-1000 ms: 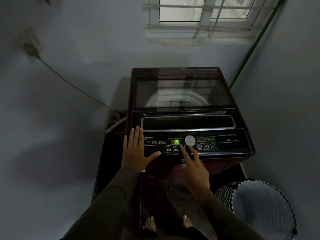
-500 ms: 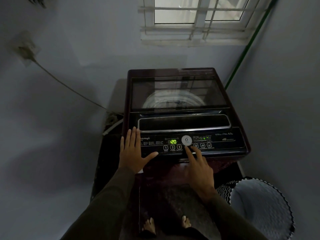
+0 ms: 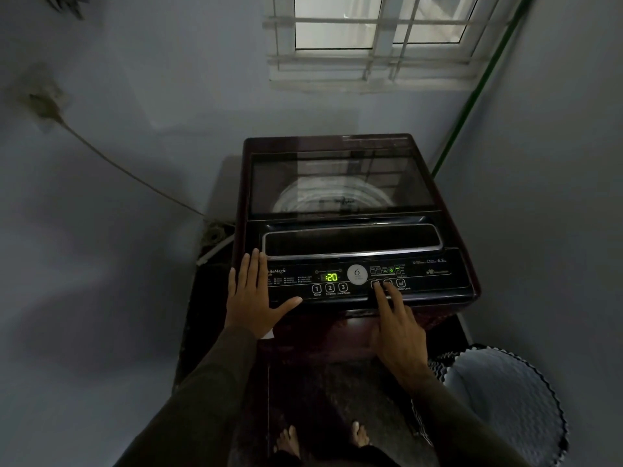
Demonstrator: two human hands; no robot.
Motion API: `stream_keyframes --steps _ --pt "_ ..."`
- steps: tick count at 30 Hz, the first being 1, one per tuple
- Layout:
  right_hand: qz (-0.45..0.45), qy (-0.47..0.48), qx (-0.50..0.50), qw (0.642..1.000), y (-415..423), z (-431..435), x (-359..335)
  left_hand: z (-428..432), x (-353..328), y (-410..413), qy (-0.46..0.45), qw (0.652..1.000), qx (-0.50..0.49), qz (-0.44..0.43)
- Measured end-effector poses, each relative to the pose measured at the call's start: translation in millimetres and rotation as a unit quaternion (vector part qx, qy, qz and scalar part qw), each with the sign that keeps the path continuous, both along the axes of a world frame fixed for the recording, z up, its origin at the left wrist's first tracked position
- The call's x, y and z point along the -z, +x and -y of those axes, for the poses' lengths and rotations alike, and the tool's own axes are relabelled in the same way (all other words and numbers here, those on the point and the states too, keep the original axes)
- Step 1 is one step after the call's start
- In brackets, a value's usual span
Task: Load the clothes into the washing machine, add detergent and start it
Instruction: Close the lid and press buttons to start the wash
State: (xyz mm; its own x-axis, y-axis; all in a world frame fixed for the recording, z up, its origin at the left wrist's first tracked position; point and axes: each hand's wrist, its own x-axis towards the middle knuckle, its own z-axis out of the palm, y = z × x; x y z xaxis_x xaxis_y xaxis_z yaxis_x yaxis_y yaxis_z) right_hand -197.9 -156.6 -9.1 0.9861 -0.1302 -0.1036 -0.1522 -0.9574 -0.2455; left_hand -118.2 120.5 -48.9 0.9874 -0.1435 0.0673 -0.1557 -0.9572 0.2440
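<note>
I stand in front of the dark maroon top-loading washing machine (image 3: 354, 230); its glass lid is closed, which suggests to me the clothes and detergent are already inside. My left hand (image 3: 253, 298) lies flat with wide, straight fingers on the left end of the black control panel (image 3: 438, 274), I think to steady myself while I lean over. My right hand (image 3: 397, 328) holds nothing; its index finger stretches to a small button to the right of the round silver dial (image 3: 357, 274), probably to set an option. The green display (image 3: 331, 277) reads 20. The white lace-edged laundry basket (image 3: 505, 406) stands on the floor at my right.
</note>
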Motion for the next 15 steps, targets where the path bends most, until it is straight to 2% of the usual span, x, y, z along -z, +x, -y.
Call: stream_keyframes --steps 15 --pt "-0.010 0.016 0.001 1.000 2.8 -1.8 0.1 1.4 -0.7 0.6 0.006 1.000 -0.004 0.005"
